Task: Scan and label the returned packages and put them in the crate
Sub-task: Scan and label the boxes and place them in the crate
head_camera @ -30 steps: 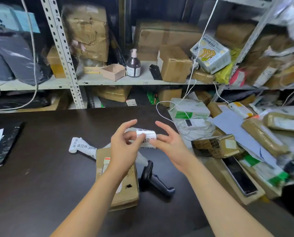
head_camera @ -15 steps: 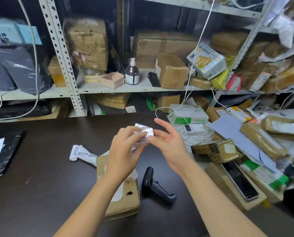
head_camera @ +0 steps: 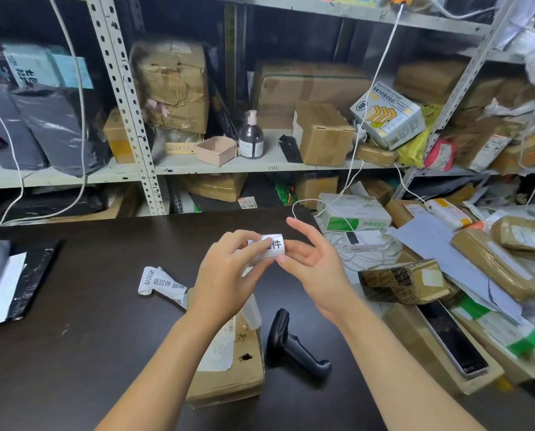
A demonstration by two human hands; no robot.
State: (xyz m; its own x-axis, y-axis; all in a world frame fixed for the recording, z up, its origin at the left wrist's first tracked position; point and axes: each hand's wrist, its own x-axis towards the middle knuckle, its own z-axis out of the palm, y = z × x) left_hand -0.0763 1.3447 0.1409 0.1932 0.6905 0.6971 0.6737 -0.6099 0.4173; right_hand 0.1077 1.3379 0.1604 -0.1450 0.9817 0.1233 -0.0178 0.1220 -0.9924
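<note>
Together, two bare hands pinch one small white label (head_camera: 272, 245) above a dark table (head_camera: 88, 306): left hand (head_camera: 228, 275) grips its left edge, right hand (head_camera: 312, 265) its right. Below lie one taped cardboard package (head_camera: 228, 377), one black scanner (head_camera: 291, 346), and one curled label strip (head_camera: 162, 283).

We're in a parcel stockroom/returns depot: metal shelves (head_camera: 129, 98) crammed w/ taped cardboard boxes (head_camera: 322, 132) and grey mailer bags (head_camera: 57, 129), more parcels (head_camera: 496, 262) heaped beside a dark table (head_camera: 88, 321), plus a handheld barcode scanner (head_camera: 291, 343).
</note>
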